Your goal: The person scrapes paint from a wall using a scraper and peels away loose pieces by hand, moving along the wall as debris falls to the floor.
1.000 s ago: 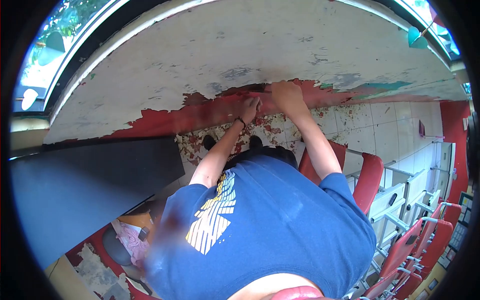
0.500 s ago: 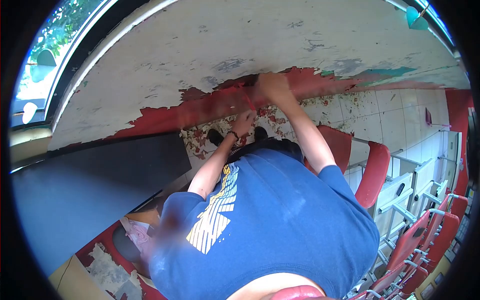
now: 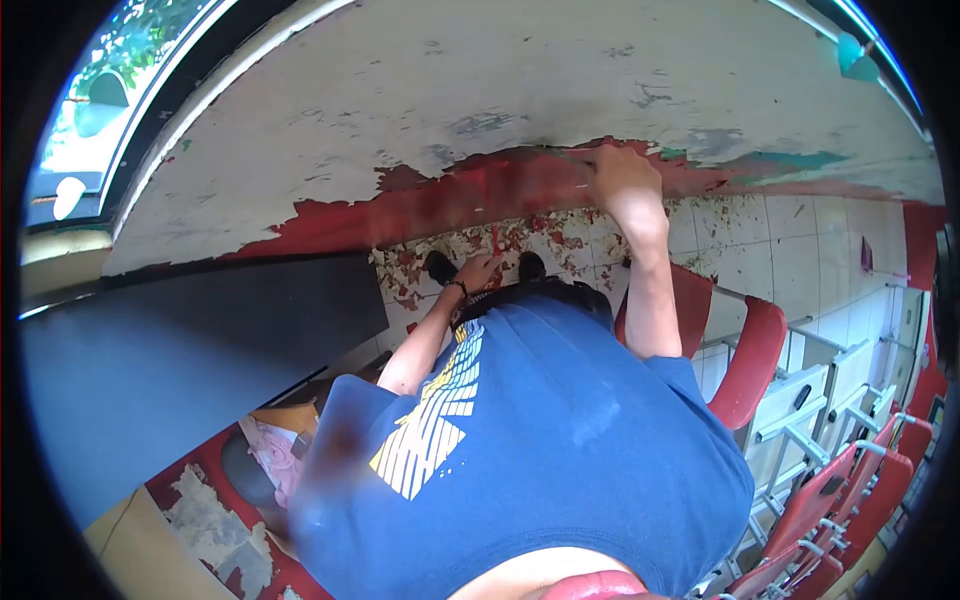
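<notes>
Peeling pale paint covers the wall [image 3: 400, 90], with a ragged lower edge that exposes a red layer [image 3: 450, 200]. Against that edge, right of centre, my right hand [image 3: 628, 185] is closed round something mostly hidden; a thin, blurred shape reaches left from its fingers along the paint edge. My left hand [image 3: 478, 272], with a dark band at the wrist, is lower, in front of my body and apart from the wall. Its fingers are closed at the lower end of a thin red piece [image 3: 496, 240], which points up towards the wall.
Paint flakes [image 3: 570, 235] litter the tiled floor [image 3: 790, 225] around my dark shoes [image 3: 532, 265]. A large dark panel [image 3: 200, 350] lies at the left. At the right are a red chair [image 3: 752, 360] and several more red chairs with metal frames. A window [image 3: 100, 110] is at upper left.
My right hand has moved right along the ragged paint edge. My left hand has lowered away from the wall with the red piece. The view has shifted slightly.
</notes>
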`<state>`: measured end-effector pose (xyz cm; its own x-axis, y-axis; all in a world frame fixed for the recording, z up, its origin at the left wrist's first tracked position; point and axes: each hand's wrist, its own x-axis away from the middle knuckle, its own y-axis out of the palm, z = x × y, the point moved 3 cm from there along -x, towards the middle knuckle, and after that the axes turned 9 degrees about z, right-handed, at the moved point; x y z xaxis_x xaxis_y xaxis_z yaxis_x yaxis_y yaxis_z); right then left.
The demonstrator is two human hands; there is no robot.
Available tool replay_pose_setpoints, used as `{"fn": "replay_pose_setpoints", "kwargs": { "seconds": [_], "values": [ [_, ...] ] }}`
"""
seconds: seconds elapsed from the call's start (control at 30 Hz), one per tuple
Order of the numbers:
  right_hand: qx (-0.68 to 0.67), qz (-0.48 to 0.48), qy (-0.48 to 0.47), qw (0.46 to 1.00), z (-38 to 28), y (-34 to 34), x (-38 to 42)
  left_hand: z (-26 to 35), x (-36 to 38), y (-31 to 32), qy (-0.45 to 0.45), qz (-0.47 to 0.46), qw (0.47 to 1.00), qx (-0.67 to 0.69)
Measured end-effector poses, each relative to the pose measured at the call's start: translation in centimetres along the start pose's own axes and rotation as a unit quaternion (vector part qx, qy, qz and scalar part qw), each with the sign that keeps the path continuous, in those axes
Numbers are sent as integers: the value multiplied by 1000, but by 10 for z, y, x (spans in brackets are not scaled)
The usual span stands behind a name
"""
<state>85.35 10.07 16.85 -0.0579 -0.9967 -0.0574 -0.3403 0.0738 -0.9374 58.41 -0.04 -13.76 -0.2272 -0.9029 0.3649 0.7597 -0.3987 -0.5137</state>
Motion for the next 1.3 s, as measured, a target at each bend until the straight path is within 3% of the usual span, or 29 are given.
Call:
{"fn": "replay_pose_setpoints", "kwargs": {
  "seconds": [0.07, 0.2, 0.27, 0.37, 0.4, 0.47, 0.6, 0.67, 0.73, 0.77, 0.83, 0.87, 0.93, 1.0, 1.07, 1.13, 1.3],
  "values": [
    [4, -8, -4, 1000, -5, -16, 6, -38, -22, 6, -14, -20, 995, -100],
    [2, -41, -26, 999, -21, 1, -5, -6, -43, -32, -63, -37, 990, -120],
    [-9, -87, -68, 994, -31, 48, -19, 4, -47, -35, -16, -126, 968, -218],
    [-6, -118, -95, 988, -37, 91, -24, -13, -31, -7, 26, -118, 949, -290],
    [-5, -112, -104, 988, -41, 80, -24, -15, -31, -4, 26, -108, 951, -290],
    [-56, -51, -69, 995, -40, 41, -6, -27, -20, -1, -56, -120, 963, -236],
    [-33, -24, -65, 997, -40, 15, -4, -35, -14, -11, -87, -178, 965, -173],
    [-30, -73, -70, 994, -46, 47, -15, -20, -24, -35, -15, 61, 998, -26],
    [-5, -87, -80, 993, -53, 69, -11, 14, -38, -62, -1, 177, 969, 174],
    [20, -100, -91, 991, -58, 74, -13, 36, -45, -75, 2, 183, 968, 174],
    [1, -69, -87, 994, -63, 50, -4, 71, -50, -102, 18, 279, 931, 232],
    [-16, -43, -75, 996, -64, 36, 1, 76, -56, -109, 14, 283, 930, 233],
    [-32, -23, -83, 996, -65, 21, 5, 75, -67, -112, -62, 279, 954, 94],
    [-49, 5, -90, 995, -69, 22, 2, 75, -67, -103, -19, 312, 934, 170],
    [2, -61, -101, 993, -77, 52, -7, 74, -71, -93, 28, 339, 909, 242],
    [21, -66, -109, 992, -75, 71, -4, 78, -73, -85, 74, 364, 881, 293],
    [-29, -35, -104, 994, -84, 32, -1, 77, -46, -80, 45, 346, 910, 225]
  ]
}}
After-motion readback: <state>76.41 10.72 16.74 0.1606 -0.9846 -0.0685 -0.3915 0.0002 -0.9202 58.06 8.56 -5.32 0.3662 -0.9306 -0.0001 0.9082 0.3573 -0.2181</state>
